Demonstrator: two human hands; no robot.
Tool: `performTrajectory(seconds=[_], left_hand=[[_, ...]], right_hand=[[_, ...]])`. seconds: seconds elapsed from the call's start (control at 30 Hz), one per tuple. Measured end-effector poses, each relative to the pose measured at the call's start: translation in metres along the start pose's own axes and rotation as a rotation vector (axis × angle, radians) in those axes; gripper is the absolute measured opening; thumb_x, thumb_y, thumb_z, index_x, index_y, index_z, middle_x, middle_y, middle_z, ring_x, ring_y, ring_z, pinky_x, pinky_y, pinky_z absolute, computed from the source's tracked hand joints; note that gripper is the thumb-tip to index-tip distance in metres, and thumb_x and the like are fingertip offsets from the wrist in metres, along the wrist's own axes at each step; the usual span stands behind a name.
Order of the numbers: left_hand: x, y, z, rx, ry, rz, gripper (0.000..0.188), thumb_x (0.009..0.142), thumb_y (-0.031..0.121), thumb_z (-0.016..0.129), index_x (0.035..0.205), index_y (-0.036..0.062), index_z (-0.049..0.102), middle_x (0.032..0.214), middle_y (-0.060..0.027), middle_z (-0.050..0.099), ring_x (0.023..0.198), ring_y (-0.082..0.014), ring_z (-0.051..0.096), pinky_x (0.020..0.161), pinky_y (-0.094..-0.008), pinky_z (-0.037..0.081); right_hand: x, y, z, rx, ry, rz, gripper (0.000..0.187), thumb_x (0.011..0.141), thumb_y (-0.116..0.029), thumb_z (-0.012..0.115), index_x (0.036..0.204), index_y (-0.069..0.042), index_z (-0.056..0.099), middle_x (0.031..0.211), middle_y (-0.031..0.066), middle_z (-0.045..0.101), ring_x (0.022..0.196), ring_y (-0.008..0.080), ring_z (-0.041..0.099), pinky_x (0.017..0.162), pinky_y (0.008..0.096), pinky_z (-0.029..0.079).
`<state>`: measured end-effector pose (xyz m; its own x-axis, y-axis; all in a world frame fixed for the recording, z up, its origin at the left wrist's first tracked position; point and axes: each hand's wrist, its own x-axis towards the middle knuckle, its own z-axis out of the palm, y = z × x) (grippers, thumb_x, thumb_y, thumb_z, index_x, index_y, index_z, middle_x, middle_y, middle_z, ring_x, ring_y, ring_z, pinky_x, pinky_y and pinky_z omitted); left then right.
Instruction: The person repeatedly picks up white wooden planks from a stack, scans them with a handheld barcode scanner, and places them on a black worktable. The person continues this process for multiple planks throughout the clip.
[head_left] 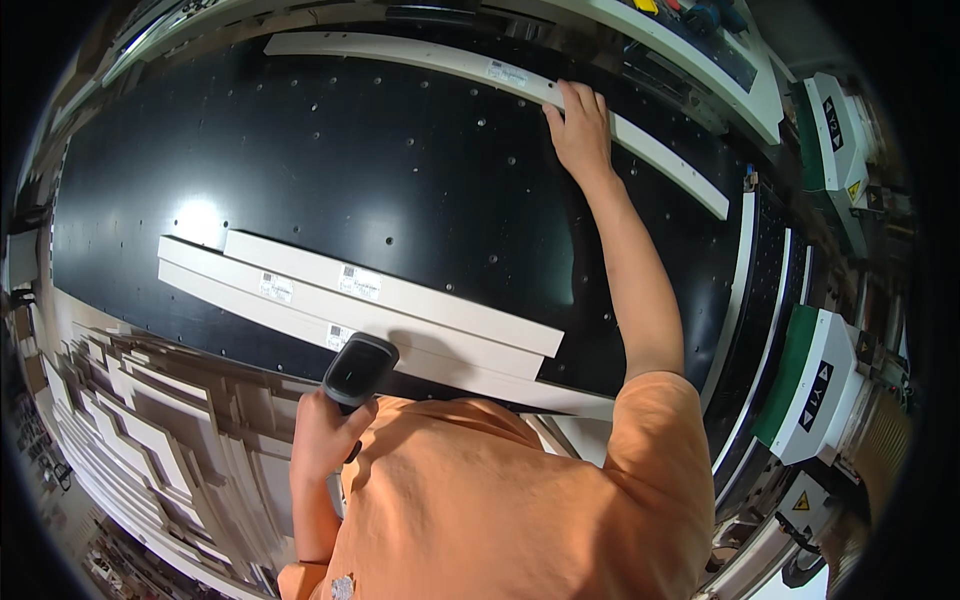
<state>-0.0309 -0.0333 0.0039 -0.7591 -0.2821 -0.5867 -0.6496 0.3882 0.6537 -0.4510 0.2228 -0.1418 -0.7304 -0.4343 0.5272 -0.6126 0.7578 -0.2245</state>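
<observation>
My left hand (322, 432) is wrapped round the handle of a black handheld barcode scanner (361, 368), close to my body at the table's near edge. Just beyond the scanner lie several white panel strips (440, 310) side by side, each bearing a printed label (360, 282). Stretched out to the far side, my right hand (583, 130) rests on another long white strip (430, 57), its fingers over the far edge and thumb at the near edge. This strip also carries a label (507, 72) and has small holes.
The black table top (400, 180) is dotted with small round holes. Green and white machine housings (815, 385) stand along the right side beside metal rails (735, 290). Many boards (150, 430) stand stacked at the lower left. Tools (705, 18) lie at the far right.
</observation>
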Motion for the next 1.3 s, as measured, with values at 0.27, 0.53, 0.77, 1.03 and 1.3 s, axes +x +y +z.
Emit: performTrajectory(seconds=[0.27,0.53,0.77,1.03,1.3], left_hand=[[-0.004,-0.005,0.002,0.009,-0.025,0.114,0.028,0.079,0.021,0.072,0.077,-0.0037,0.06,0.053,-0.01,0.055,0.046,-0.0173,0.053,0.05,-0.0347,0.045],[-0.014,-0.016,-0.004,-0.038,-0.04,0.119,0.025,0.08,0.017,0.07,0.076,-0.0037,0.057,0.05,-0.0065,0.051,0.039,-0.0127,0.048,0.044,-0.0311,0.041],[-0.023,-0.033,-0.019,-0.077,-0.02,0.04,0.027,0.076,0.02,0.069,0.079,-0.005,0.061,0.05,-0.0101,0.049,0.043,-0.0158,0.049,0.047,-0.0337,0.042],[-0.025,-0.057,-0.032,-0.096,0.034,0.05,0.033,0.075,0.024,0.07,0.075,-0.0078,0.062,0.054,-0.0178,0.049,0.048,-0.0235,0.046,0.052,-0.038,0.044],[-0.025,-0.063,-0.058,-0.089,0.119,0.089,0.034,0.077,0.024,0.071,0.078,-0.0078,0.062,0.055,-0.0192,0.05,0.047,-0.0245,0.047,0.053,-0.0388,0.045]], right_hand=[[-0.093,-0.091,-0.054,-0.017,-0.123,0.044,0.043,0.091,-0.018,0.073,0.129,-0.001,0.063,0.125,0.0118,0.062,0.113,0.0322,0.056,0.099,0.0432,0.046],[-0.117,-0.138,-0.079,0.158,-0.314,0.066,0.056,0.09,-0.025,0.076,0.137,-0.002,0.056,0.134,0.013,0.057,0.121,0.0318,0.053,0.104,0.0424,0.044],[-0.145,-0.192,-0.105,0.232,-0.64,-0.061,0.094,0.082,-0.049,0.08,0.152,-0.003,0.038,0.162,0.016,0.029,0.149,0.0336,0.027,0.123,0.0473,0.025],[-0.139,-0.195,-0.092,0.157,-0.516,-0.188,0.068,0.09,-0.033,0.077,0.145,-0.004,0.05,0.154,0.0152,0.042,0.143,0.0323,0.04,0.115,0.0441,0.038],[-0.124,-0.184,-0.088,0.216,-0.6,-0.086,0.065,0.091,-0.033,0.076,0.147,-0.009,0.052,0.156,0.01,0.043,0.146,0.0292,0.038,0.117,0.0432,0.038]])
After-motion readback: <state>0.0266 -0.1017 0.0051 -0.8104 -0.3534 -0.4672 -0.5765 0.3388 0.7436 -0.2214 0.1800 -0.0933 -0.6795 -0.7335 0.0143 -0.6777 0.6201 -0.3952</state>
